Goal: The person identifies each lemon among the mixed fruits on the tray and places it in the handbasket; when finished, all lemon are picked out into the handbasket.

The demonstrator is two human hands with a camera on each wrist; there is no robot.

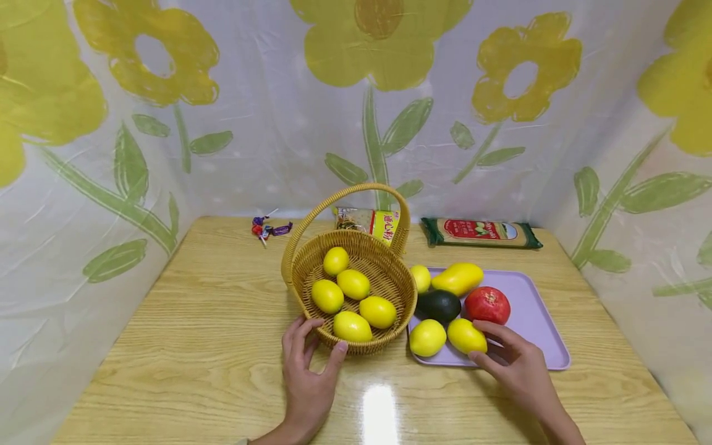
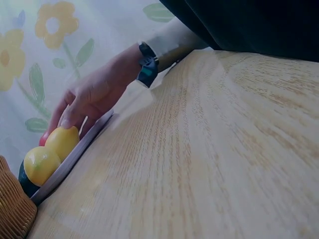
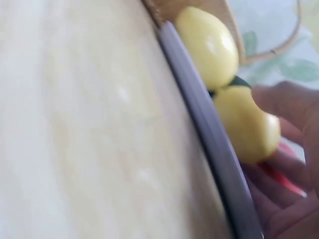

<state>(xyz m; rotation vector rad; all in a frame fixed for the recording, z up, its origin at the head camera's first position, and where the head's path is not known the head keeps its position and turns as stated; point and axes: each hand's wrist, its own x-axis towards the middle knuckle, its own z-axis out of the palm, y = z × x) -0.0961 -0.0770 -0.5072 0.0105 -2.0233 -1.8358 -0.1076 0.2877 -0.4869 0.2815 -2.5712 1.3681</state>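
Note:
My right hand (image 1: 514,364) pinches a lemon (image 1: 467,335) at the front of a lilac tray (image 1: 531,309), its thumb and fingers around the fruit's right end. Beside that lemon sits another lemon (image 1: 427,338). My left hand (image 1: 310,377) holds the near left rim of a wicker basket (image 1: 408,296), with thumb and index fingertip on the edge. Inside the basket lie several lemons (image 1: 353,326). In the right wrist view, the thumb lies on the pinched lemon (image 3: 246,124), low over the tray edge (image 3: 199,114).
Also on the tray are a pomegranate (image 1: 487,305), an avocado (image 1: 439,306), a mango (image 1: 458,279) and a third lemon (image 1: 419,279). Behind stand a green-ended noodle packet (image 1: 481,233) and a pasta bag (image 1: 361,219). Wrapped candies (image 1: 267,230) lie at back left. The basket's tall handle (image 1: 334,198) arches up.

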